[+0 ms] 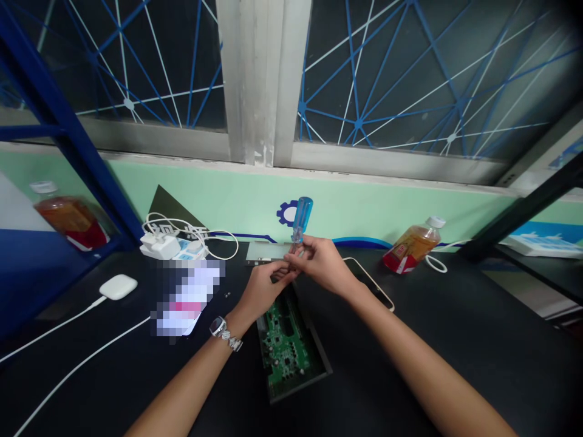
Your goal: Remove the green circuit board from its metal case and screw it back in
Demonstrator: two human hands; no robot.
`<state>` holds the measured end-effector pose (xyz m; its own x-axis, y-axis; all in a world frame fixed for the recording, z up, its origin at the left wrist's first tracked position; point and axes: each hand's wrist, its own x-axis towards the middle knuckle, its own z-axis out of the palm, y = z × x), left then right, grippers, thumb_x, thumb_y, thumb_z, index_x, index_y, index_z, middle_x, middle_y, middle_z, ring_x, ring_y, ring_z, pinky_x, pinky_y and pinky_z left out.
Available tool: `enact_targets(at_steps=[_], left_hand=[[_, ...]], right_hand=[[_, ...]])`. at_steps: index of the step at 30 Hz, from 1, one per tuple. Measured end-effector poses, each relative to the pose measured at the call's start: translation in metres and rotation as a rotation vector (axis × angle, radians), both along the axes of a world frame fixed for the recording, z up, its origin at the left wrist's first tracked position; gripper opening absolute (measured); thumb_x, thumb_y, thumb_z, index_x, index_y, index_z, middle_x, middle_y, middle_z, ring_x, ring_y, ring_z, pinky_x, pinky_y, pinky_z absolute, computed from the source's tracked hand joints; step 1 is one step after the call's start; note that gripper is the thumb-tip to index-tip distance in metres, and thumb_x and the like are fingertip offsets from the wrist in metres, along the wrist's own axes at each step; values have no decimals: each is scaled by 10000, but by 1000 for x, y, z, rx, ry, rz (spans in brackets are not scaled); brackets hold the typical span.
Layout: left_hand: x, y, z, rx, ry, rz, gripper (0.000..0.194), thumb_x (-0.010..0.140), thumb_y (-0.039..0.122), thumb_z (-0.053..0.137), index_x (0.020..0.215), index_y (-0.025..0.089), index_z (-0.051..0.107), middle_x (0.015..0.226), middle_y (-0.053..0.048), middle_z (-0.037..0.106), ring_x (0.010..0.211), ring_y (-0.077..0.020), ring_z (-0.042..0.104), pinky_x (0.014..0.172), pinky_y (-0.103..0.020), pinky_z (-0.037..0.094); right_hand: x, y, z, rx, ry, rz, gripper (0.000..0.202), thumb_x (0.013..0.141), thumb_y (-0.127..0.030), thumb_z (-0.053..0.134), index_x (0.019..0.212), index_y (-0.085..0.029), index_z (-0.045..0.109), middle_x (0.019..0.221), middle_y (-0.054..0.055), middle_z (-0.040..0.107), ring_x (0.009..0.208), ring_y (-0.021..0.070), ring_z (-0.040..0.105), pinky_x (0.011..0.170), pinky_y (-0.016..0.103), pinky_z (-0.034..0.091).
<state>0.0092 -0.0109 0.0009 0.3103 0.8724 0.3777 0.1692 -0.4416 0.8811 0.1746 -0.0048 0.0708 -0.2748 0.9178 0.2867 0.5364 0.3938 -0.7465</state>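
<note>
A screwdriver [303, 220] with a translucent blue handle points handle-up. My right hand [321, 262] is closed around its lower part, near the shaft. Close beside it, my left hand [268, 285] has its fingers bent together at the far end of a green circuit board [291, 343] in a dark open case. Whatever lies between the left fingers is too small and hidden to make out. Both hands meet over the far end of the case, which they partly cover. Behind them lies a flat, pale metallic panel [266, 251]. Tiny screw-like bits [227, 295] rest left of the left hand.
Left on the black table [410, 364] are a blurred-out lit phone [189, 303], a white earbud case [118, 286] and a power strip with cables [175, 246]. To the right are another phone [371, 285] and a drink bottle [412, 246]. Another bottle [70, 215] stands far left.
</note>
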Motion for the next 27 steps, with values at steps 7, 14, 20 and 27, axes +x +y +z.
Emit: enact_targets(at_steps=[7, 14, 20, 27], left_hand=[[-12, -2, 4, -23, 1, 21, 188, 897, 246, 623, 1028, 173, 737, 980, -75, 773, 848, -199, 721, 827, -325, 564], [-6, -1, 1, 21, -5, 29, 228, 886, 257, 634, 1083, 164, 701, 984, -74, 774, 861, -219, 726, 823, -335, 565], [-2, -3, 0, 18, 28, -13, 230, 926, 278, 574, 1051, 153, 721, 990, -81, 768, 841, -210, 717, 816, -318, 551], [-16, -6, 3, 14, 41, 7, 214, 923, 252, 578, 1069, 168, 711, 1025, -80, 755, 890, -192, 710, 836, -312, 547]], right_hand=[[6, 2, 3, -196, 188, 180, 155, 843, -253, 637, 964, -156, 645, 788, 21, 684, 612, 124, 662, 592, 235, 504], [0, -5, 2, -158, 124, 239, 235, 855, -153, 550, 1072, -165, 639, 927, 48, 700, 631, 112, 616, 604, 253, 495], [-3, -4, 1, 54, -80, 19, 83, 834, -244, 657, 880, -178, 675, 774, 29, 696, 613, 136, 629, 631, 267, 487], [3, -6, 2, 42, -49, 133, 102, 884, -226, 594, 937, -175, 665, 759, 23, 713, 664, 150, 651, 659, 263, 489]])
